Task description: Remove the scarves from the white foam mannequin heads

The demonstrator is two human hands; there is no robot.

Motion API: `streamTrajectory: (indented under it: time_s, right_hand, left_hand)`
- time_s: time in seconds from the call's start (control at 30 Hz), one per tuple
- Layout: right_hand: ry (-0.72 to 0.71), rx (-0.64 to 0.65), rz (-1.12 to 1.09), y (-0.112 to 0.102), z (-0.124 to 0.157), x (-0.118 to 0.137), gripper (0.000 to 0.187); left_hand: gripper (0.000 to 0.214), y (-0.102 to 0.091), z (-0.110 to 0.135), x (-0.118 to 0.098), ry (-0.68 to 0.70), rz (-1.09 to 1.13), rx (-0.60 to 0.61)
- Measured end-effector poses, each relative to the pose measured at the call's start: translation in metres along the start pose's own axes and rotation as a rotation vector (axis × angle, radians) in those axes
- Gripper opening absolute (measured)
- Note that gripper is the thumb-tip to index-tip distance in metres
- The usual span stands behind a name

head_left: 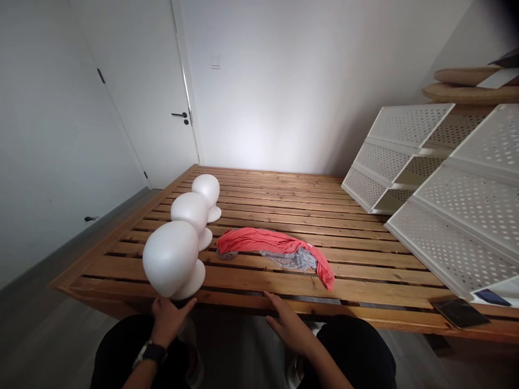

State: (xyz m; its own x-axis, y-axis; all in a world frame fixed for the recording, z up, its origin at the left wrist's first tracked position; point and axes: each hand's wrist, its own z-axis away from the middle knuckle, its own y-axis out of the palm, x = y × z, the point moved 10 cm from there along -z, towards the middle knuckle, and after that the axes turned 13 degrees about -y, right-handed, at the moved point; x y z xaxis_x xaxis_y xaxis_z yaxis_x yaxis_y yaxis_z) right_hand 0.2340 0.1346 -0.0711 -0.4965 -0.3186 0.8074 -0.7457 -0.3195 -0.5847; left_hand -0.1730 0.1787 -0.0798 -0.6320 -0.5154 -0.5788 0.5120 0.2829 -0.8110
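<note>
At the front edge of the slatted wooden platform, my left hand [170, 322] is open, thumb apart from the fingers. It is just below the nearest white mannequin head [170, 259]; whether it touches the head is unclear. A second head [188, 213] and a third head [206, 189] stand behind in a row, each upright on a round base. My right hand [290, 327] rests open by the platform edge, holding nothing. Beyond it lies a long coral-red scarf [263, 239], curved across the slats, with thin grey fabric [294, 258] bunched along its near side.
White perforated storage bins [450, 202] stand stacked on the right side, with tan cushion-like items [466, 92] on top. A dark flat object, possibly a phone [460, 312], lies at the right front edge. Slats [284, 189] run up to the wall; a door [138, 70] is at left.
</note>
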Motion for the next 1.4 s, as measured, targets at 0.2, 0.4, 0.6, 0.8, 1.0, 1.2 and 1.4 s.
streamTrajectory:
  time_s: [0.2,0.4,0.6,0.8,1.0,1.2,1.4]
  right_hand:
    - [0.045,-0.087,0.123,-0.019,0.014,-0.001,0.067]
    - [0.109,-0.068,0.486,-0.037,0.015,-0.038,0.101]
    - [0.236,0.04,0.664,-0.027,-0.003,-0.08,0.127]
    - [0.256,0.017,0.759,-0.017,-0.017,-0.081,0.129]
    - [0.271,0.055,0.815,-0.017,-0.014,-0.084,0.128]
    - [0.261,0.057,0.843,-0.017,-0.014,-0.084,0.13]
    - [0.271,0.069,0.842,-0.016,-0.014,-0.084,0.128]
  left_hand:
    - [0.071,0.047,0.1,-0.071,0.56,-0.099,0.178]
    - [0.1,0.105,0.099,-0.132,0.815,-0.361,0.282]
    - [0.118,0.14,0.088,-0.127,0.853,-0.532,0.274]
    - [0.113,0.145,0.088,-0.131,0.866,-0.556,0.249]
    - [0.113,0.145,0.089,-0.131,0.876,-0.558,0.237]
    - [0.115,0.148,0.087,-0.129,0.875,-0.582,0.22]
    - [0.114,0.147,0.087,-0.129,0.869,-0.588,0.209]
